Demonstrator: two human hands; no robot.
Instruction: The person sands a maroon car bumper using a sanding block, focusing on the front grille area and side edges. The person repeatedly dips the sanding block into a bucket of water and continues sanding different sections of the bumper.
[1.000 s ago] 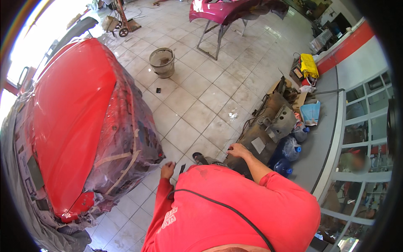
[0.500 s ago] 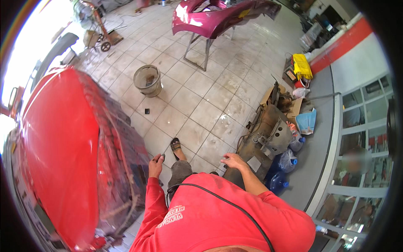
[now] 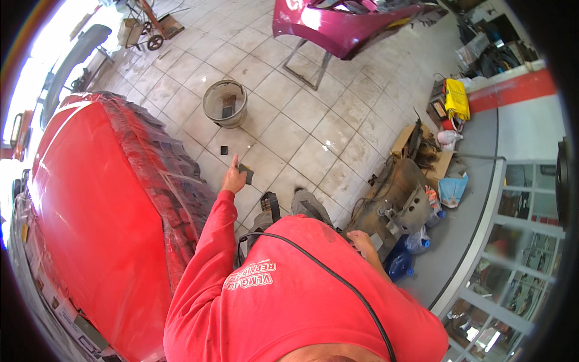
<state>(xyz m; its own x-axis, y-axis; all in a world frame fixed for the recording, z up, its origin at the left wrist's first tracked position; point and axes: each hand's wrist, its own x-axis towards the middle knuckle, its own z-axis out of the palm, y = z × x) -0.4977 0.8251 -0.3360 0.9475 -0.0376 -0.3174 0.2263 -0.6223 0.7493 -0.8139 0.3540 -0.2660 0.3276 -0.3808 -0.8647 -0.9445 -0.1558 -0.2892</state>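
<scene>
My left hand (image 3: 233, 177) reaches forward over the tiled floor, index finger stretched out. Between its thumb and other fingers it grips a dark grey rectangular pad (image 3: 246, 174); whether this is sandpaper or a sanding block I cannot make out. Ahead of it a small black square piece (image 3: 224, 150) lies on the floor. Farther off stands a dirty round bucket (image 3: 235, 119) with a dark object inside. My right hand (image 3: 362, 242) hangs at my right side, loosely open and seemingly holding nothing. It is nearest to the worn metal part (image 3: 386, 196) by the wall.
On the left is a glossy red car panel (image 3: 111, 205), with plastic sheeting (image 3: 172, 163) along its edge. A magenta bumper (image 3: 338, 27) rests on a metal stand (image 3: 313, 75) ahead. Blue bottles (image 3: 400, 265), cardboard and a yellow bag (image 3: 457, 99) line the right wall.
My left hand has moved forward and slightly right with the dark pad, which now shows more fully. My right hand has dropped back toward my side. The view has shifted as I moved.
</scene>
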